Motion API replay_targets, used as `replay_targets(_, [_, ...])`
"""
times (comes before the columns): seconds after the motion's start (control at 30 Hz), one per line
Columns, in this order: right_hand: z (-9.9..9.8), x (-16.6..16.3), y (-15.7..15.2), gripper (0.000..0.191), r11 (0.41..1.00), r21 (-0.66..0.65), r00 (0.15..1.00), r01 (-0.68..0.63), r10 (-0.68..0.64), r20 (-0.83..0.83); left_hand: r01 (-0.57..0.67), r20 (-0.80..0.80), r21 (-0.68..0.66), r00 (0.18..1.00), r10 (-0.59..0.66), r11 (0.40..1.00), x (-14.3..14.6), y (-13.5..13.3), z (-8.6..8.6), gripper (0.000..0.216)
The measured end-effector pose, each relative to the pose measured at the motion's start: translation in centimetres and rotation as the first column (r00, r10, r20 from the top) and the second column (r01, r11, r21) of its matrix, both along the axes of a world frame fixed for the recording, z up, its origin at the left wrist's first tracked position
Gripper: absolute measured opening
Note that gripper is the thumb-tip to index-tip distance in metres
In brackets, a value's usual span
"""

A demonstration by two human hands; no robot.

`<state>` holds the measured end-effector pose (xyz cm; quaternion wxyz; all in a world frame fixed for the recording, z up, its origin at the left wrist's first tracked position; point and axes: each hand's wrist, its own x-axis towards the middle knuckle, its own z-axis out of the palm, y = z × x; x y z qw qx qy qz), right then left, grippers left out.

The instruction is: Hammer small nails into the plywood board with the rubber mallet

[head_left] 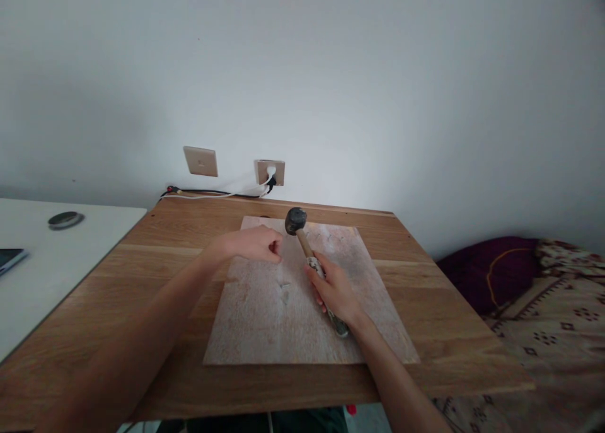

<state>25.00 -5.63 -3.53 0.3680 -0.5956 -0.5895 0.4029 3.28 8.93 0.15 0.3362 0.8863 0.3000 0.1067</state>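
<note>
A mallet (307,247) with a black head and a wooden handle is gripped in my right hand (333,288), its head tilted up and away to the left. My left hand (258,242) is curled into a fist beside the mallet head, just left of it; whether anything is inside the fingers is hidden. Beneath both hands lies a worn, pale board (255,332). A small, thin metallic piece (284,285), perhaps a nail, sits at the board's middle, too small to make out well.
The board rests on a wooden table (439,332) against a white wall. Cables (212,194) run along its back edge to a socket (278,173). On the left, a white table (33,282) bears a round dark object (65,219) and a device (10,258). Patterned bedding (548,319) lies right.
</note>
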Motion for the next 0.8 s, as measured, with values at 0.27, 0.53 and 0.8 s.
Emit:
replay_targets(0.27, [-0.3,-0.1,0.0,0.041,1.000,0.011,1.000,-0.001,0.001,-0.022,0.174,-0.062,-0.022,0.983,-0.175,0.985,2.8,-4.0,-0.6,0.022])
replay_targets(0.53, [-0.4,0.1,-0.1,0.039,1.000,0.010,0.997,0.019,-0.018,-0.069,-0.029,-0.011,0.096,0.999,0.030,0.995,0.4,0.3,-1.2,0.011])
replay_targets(0.8, [-0.7,0.1,-0.1,0.035,1.000,-0.005,0.997,0.027,-0.027,-0.070,-0.192,0.080,0.207,0.981,0.179,0.959,-0.1,3.5,-3.1,0.010])
